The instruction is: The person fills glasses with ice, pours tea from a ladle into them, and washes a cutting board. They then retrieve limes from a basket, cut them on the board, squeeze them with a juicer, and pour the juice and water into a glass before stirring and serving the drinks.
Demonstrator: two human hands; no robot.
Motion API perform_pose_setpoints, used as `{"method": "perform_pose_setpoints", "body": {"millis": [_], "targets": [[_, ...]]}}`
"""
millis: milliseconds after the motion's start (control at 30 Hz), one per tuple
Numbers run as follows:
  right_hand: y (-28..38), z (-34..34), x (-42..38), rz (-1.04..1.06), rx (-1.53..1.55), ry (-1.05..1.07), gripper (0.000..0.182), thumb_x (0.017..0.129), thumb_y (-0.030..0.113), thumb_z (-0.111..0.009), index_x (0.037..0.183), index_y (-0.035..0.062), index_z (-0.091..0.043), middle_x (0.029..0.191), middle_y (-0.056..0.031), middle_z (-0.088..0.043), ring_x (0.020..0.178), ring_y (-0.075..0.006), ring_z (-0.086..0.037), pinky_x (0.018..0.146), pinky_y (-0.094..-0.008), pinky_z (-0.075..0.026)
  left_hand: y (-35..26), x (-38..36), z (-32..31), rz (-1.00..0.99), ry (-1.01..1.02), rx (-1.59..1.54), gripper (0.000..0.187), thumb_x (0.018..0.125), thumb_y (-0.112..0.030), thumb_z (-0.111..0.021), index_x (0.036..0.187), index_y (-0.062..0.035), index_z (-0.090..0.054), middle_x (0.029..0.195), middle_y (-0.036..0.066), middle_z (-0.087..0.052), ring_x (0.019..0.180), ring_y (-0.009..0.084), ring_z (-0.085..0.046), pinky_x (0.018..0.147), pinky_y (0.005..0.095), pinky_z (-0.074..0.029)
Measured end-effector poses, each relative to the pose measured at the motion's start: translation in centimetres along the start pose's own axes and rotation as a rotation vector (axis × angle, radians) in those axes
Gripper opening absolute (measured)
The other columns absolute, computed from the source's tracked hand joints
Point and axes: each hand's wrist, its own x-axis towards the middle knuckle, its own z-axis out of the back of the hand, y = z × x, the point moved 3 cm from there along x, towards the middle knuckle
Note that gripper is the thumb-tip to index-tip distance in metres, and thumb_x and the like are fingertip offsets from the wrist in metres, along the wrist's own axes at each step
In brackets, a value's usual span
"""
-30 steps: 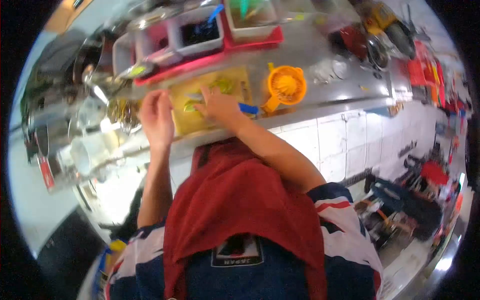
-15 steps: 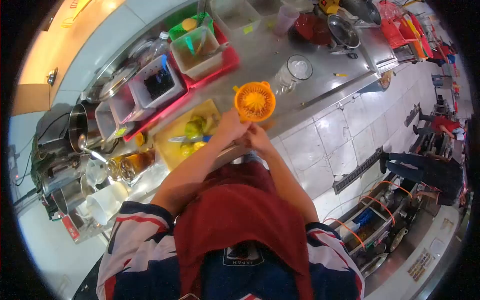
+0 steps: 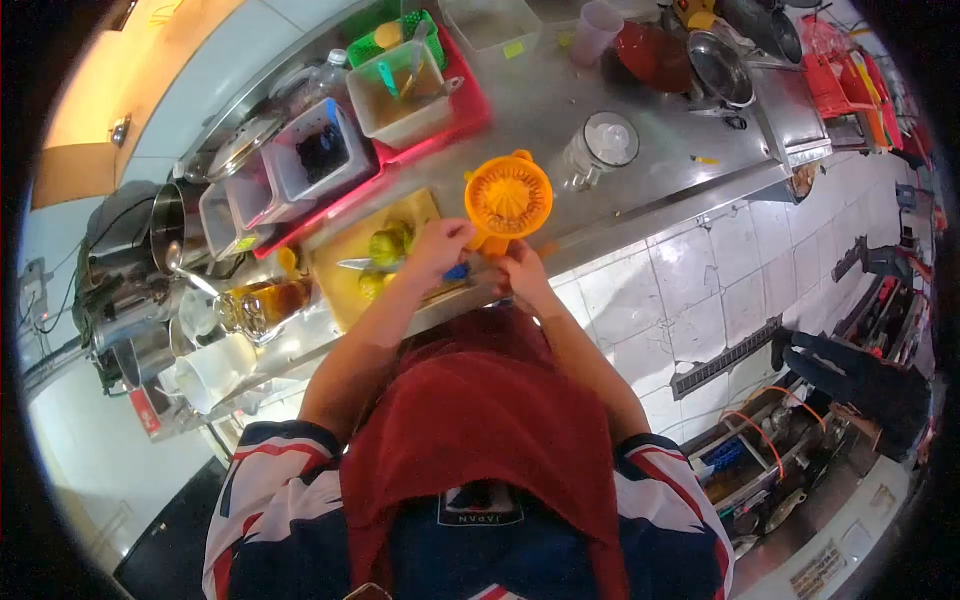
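Observation:
An orange plastic citrus juicer (image 3: pixel 508 198) with a ribbed cone is held over the counter's front edge. My right hand (image 3: pixel 522 274) is closed at its handle from below. My left hand (image 3: pixel 440 246) has its fingers curled against the juicer's lower left side. Below my left hand lies a yellow cutting board (image 3: pixel 330 250). Green limes (image 3: pixel 388 246) and cut lime pieces (image 3: pixel 370 285) rest on it. A knife (image 3: pixel 354 264) lies across the board, partly hidden by the limes and my left forearm. A glass of ice (image 3: pixel 605 142) stands right of the juicer.
Tubs (image 3: pixel 398 105) of ingredients sit in a red tray (image 3: pixel 470 90) at the back left. A jar of amber liquid (image 3: pixel 270 305) and a white pitcher (image 3: pixel 215 370) stand at left. Pans (image 3: pixel 720 70) are at the far right. A person (image 3: pixel 860 375) stands across the aisle.
My left hand has moved slightly left, apart from my right hand. The juicer stays in nearly the same place. The camera view has shifted a little.

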Motion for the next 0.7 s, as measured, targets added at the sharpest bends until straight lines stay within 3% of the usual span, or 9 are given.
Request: {"method": "perform_pose_setpoints", "body": {"millis": [33, 167, 267, 333, 433, 500, 567, 600, 700], "targets": [[0.2, -0.1, -0.1, -0.088, 0.144, -0.014, 0.020, 0.095, 0.015, -0.052, 0.109, 0.0009, -0.054, 0.077, -0.0044, -0.059, 0.053, -0.0101, -0.048, 0.045, -0.0277, -0.048, -0.1, -0.3, 0.0, 0.024, 0.001, -0.085, 0.024, 0.094, -0.019, -0.058, 0.104, 0.0010, -0.067, 0.075, 0.001, -0.062, 0.061, 0.0065, -0.053, 0.055, 0.0237, -0.044], [0.3, 1.1, 0.7, -0.138, 0.045, 0.026, 0.023, 0.098, 0.022, -0.051, 0.108, 0.0024, -0.055, 0.080, -0.0039, -0.061, 0.051, -0.0088, -0.045, 0.043, -0.0269, -0.046, -1.1, -1.6, 0.2, -0.025, -0.066, -0.040, 0.025, 0.093, -0.019, -0.059, 0.103, 0.0023, -0.067, 0.074, 0.001, -0.062, 0.059, 0.0081, -0.052, 0.054, 0.0247, -0.044], [0.5, 1.1, 1.1, -0.068, -0.071, 0.015, 0.027, 0.100, 0.028, -0.049, 0.107, 0.0032, -0.056, 0.081, -0.0040, -0.063, 0.051, -0.0083, -0.045, 0.042, -0.0268, -0.045, -1.1, -2.2, 0.5, -0.054, -0.117, -0.028, 0.027, 0.093, -0.021, -0.058, 0.104, 0.0023, -0.067, 0.074, 0.002, -0.062, 0.059, 0.0085, -0.053, 0.054, 0.0251, -0.044], [0.6, 1.7, 1.5, -0.028, -0.145, -0.011, 0.029, 0.101, 0.030, -0.046, 0.107, 0.0037, -0.056, 0.083, -0.0052, -0.064, 0.051, -0.0076, -0.046, 0.044, -0.0256, -0.045, -1.4, -2.9, 1.5, -0.169, -0.191, 0.018, 0.025, 0.092, -0.022, -0.058, 0.096, 0.0005, -0.068, 0.065, 0.005, -0.061, 0.057, 0.0114, -0.057, 0.053, 0.0293, -0.045], [0.8, 2.2, 1.7, 0.016, -0.196, 0.005, 0.027, 0.102, 0.030, -0.044, 0.106, 0.0051, -0.055, 0.080, -0.0034, -0.061, 0.052, -0.0064, -0.044, 0.045, -0.0231, -0.042, -2.3, -7.5, 5.8, -0.113, -0.217, -0.033, 0.025, 0.092, -0.023, -0.057, 0.093, 0.0002, -0.068, 0.067, 0.004, -0.061, 0.061, 0.0109, -0.057, 0.057, 0.0288, -0.046], [1.0, 2.3, 1.4, 0.026, -0.137, 0.059, 0.026, 0.102, 0.029, -0.043, 0.105, 0.0055, -0.055, 0.079, -0.0024, -0.058, 0.052, -0.0057, -0.043, 0.044, -0.0220, -0.039, 0.4, -11.0, 9.6, -0.116, -0.386, -0.067, 0.026, 0.093, -0.022, -0.056, 0.084, -0.0003, -0.066, 0.067, 0.001, -0.058, 0.063, 0.0084, -0.052, 0.058, 0.0264, -0.043], [1.7, 2.9, 0.7, 0.051, -0.076, 0.076, 0.025, 0.102, 0.028, -0.043, 0.104, 0.0058, -0.054, 0.077, -0.0014, -0.055, 0.051, -0.0050, -0.041, 0.044, -0.0209, -0.037, 2.5, -14.8, 13.7, -0.114, -0.398, -0.028, 0.028, 0.094, -0.022, -0.055, 0.072, -0.0040, -0.057, 0.064, -0.004, -0.048, 0.061, 0.0060, -0.040, 0.055, 0.0241, -0.032], [1.9, 3.0, 0.6, 0.020, -0.090, 0.078, 0.024, 0.102, 0.027, -0.042, 0.103, 0.0058, -0.053, 0.076, -0.0009, -0.053, 0.051, -0.0046, -0.039, 0.043, -0.0204, -0.034, 4.9, -15.9, 15.4, -0.115, -0.440, 0.005, 0.028, 0.094, -0.021, -0.055, 0.071, -0.0044, -0.057, 0.064, -0.004, -0.049, 0.061, 0.0059, -0.041, 0.054, 0.0245, -0.032], [3.2, 3.3, -0.9, -0.003, -0.114, 0.084, 0.022, 0.102, 0.025, -0.042, 0.102, 0.0056, -0.052, 0.076, -0.0007, -0.051, 0.049, -0.0039, -0.036, 0.043, -0.0196, -0.031, 11.2, -17.9, 17.6, -0.013, -0.502, -0.081, 0.027, 0.097, -0.020, -0.052, 0.086, 0.0017, -0.063, 0.069, 0.000, -0.054, 0.061, 0.0080, -0.046, 0.056, 0.0237, -0.036]]}}
